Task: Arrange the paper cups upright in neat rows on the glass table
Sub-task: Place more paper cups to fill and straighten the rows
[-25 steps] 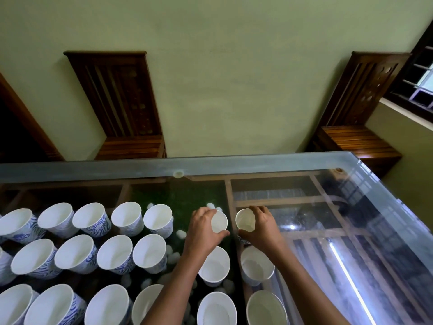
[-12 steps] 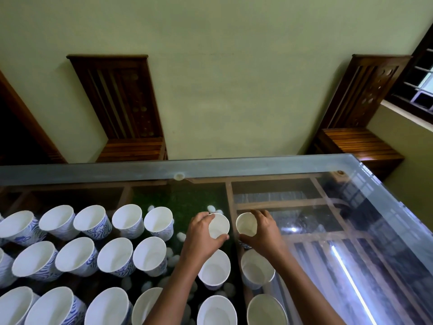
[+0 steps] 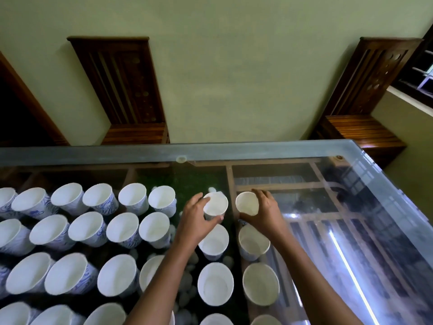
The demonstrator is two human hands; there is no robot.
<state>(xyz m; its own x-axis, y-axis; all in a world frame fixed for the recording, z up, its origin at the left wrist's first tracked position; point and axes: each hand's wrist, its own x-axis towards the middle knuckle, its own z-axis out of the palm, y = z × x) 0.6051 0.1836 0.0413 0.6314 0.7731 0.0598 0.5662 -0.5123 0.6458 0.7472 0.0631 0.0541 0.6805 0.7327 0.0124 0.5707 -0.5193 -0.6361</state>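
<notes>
Cups, paper, white inside with blue print outside. The paper cups (image 3: pixel 133 198) stand mouth-up in rows across the left half of the glass surface (image 3: pixel 257 150). Those toward the left edge appear to lean in the wide-angle view.

Left grip (image 3: pixel 194 221): closed round the side of the left cup (image 3: pixel 215 204), with the thumb on the near side and the fingers on the far-left side. The cup is upright and mouth-up. Its base is hidden by the hand, so contact with the glass cannot be told.

Right grip (image 3: pixel 264 214): closed round the right cup (image 3: pixel 247 204), with the fingers over the far side by the rim and the thumb below on the near side. This cup is also upright, and its base is hidden too.

Position: the two held cups are side by side with a narrow gap between them, roughly level with the far row. Each heads its own column. Nearer cups in the left column (image 3: pixel 214 241) and in the right column (image 3: pixel 254 241) stand upright, with more behind them toward the camera.

Under the glass are a wooden frame (image 3: pixel 230 184) and pale pebbles (image 3: pixel 187 280) on a dark ground. A bright streak of light is reflected on the right half of the glass.

Beyond the far edge, two dark wooden chairs (image 3: pixel 121 83) stand against a pale green wall (image 3: pixel 234 66).
</notes>
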